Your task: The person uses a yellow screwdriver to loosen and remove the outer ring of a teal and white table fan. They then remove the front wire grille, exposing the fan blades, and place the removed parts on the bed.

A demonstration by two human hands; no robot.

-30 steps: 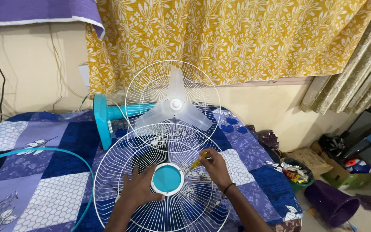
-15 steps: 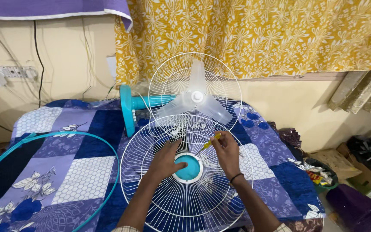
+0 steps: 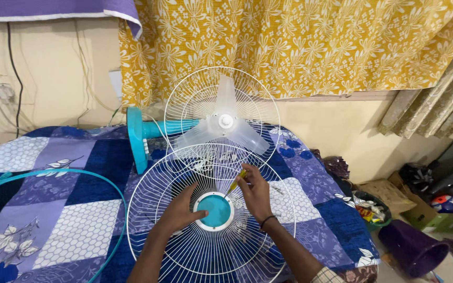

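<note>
Across the lower frame we see a bed (image 3: 53, 220) under a blue and purple patchwork quilt. At upper centre a white wire fan with clear blades (image 3: 225, 123) lies on its side on a teal stem. Below it, at lower centre, the loose round white wire fan guard (image 3: 211, 215) lies flat, open quilt to its left. Our left hand (image 3: 180, 210) rests spread beside the guard's teal centre disc (image 3: 215, 210). Our right hand (image 3: 254, 193), just right of the disc, pinches a thin yellow-handled screwdriver (image 3: 235, 183), its long axis slanting down-left toward the disc.

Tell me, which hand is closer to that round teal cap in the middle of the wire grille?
The left. The left hand rests on the front grille right against the teal cap. The right hand, holding a yellow screwdriver, sits slightly above and right of it.
</note>
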